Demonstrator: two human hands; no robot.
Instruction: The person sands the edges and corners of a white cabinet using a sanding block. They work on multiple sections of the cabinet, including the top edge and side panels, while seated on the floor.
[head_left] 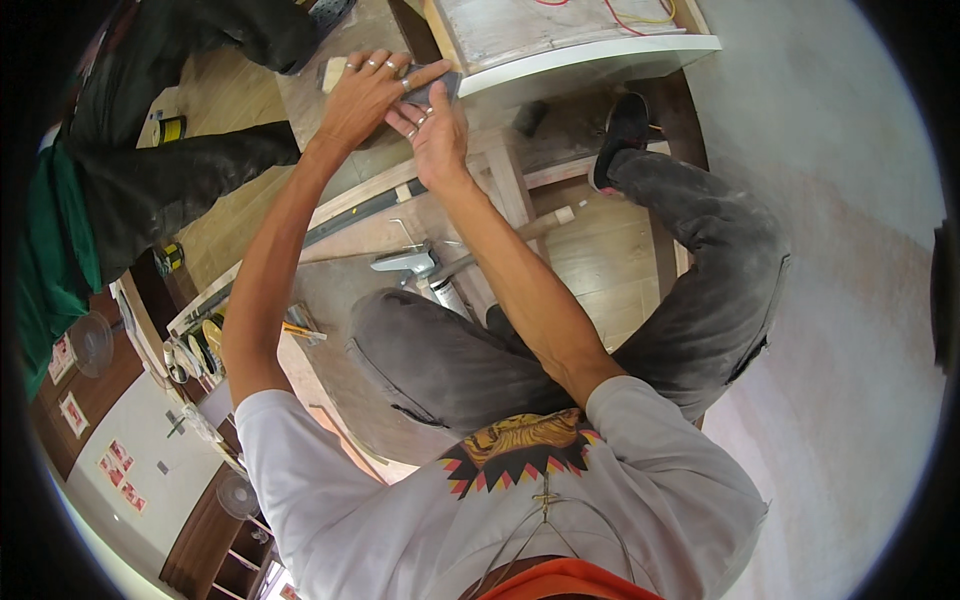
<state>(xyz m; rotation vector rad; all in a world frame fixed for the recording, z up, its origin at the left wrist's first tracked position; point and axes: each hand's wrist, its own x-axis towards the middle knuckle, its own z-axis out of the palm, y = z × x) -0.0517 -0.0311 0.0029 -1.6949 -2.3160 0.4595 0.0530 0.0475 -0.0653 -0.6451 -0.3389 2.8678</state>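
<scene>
From afar I'm clasping grey-and-tan piece (449, 85) with left hand (368, 92), fingers spread; right hand (436, 137) cupping beside it, whether pinching I can't tell.

Plank floor (230, 95): wood-look, with a black-and-yellow cylinder (170, 130) upper left and a matching one (169, 258) lower down.
Brown board (335, 280): bears a caulking gun (405, 261) with a white cartridge (447, 293).
White-fronted box (585, 65): red wires (618, 18) and a yellow wire (650, 19) on its pale bottom.
</scene>
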